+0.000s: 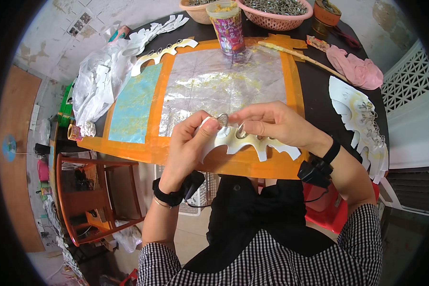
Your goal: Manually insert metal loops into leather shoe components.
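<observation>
Over the table's near edge I hold a scalloped white strip (245, 147) with yellowish smears along it. My left hand (191, 140) is closed on its left end, thumb pressed beside an upright silver metal loop (222, 119). From the right, my right hand (279, 125) is closed at the strip's upper edge, its fingertips close to that loop. Its thumb lies next to a second metal loop (241, 131); more metal pieces show partly under the hand. Whether the right fingertips touch the upright loop, I cannot tell.
Yellow-smeared plastic sheeting (195, 76) is fixed by orange tape. Behind stand a purple cup (226, 28) and a pink basket (276, 20) of metal pieces. A stick (305, 58) and pink cloth (350, 66) lie right. Finished-looking strips (360, 117) pile at right, white pieces (100, 78) at left.
</observation>
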Demonstrator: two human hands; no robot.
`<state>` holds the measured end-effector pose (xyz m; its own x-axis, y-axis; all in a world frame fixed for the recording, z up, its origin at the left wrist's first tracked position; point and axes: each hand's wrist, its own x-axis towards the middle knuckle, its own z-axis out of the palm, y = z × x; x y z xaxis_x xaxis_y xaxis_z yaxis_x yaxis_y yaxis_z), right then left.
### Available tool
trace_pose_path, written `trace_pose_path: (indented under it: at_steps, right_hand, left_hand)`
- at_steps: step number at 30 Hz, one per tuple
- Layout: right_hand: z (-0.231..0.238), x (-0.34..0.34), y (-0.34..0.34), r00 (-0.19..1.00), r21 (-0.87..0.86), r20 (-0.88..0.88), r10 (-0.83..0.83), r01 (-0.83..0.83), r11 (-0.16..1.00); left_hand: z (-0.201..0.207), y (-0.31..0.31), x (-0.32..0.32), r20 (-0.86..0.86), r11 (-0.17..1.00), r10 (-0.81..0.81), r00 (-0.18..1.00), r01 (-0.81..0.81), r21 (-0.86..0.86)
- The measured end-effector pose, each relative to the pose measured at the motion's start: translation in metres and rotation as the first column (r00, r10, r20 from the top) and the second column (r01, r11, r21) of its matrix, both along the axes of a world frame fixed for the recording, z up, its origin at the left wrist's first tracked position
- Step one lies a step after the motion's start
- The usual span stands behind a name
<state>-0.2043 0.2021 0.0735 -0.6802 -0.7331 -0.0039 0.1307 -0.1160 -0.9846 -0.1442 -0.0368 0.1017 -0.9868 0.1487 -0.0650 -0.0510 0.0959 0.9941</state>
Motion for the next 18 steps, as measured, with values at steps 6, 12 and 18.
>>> trace_pose_path:
  at_steps: [6, 12, 18]
  right_hand:
    - [0.015, 0.003, 0.001, 0.999, 0.060, -0.051, -0.004, 0.007, 0.998]
    - [0.016, 0.005, 0.001, 0.988, 0.048, 0.018, -0.153, 0.152, 0.987]
    - [0.018, 0.004, 0.001, 0.939, -0.037, 0.020, -0.343, 0.343, 0.939]
  left_hand:
    - [-0.007, -0.012, -0.005, 0.056, 0.994, -0.022, 0.998, 0.028, -0.107]
    - [-0.026, -0.028, -0.015, 0.267, 0.571, -0.327, 0.907, -0.035, 0.820]
    - [-0.050, -0.002, 0.018, 0.062, 0.516, -0.226, 0.972, 0.066, 0.854]
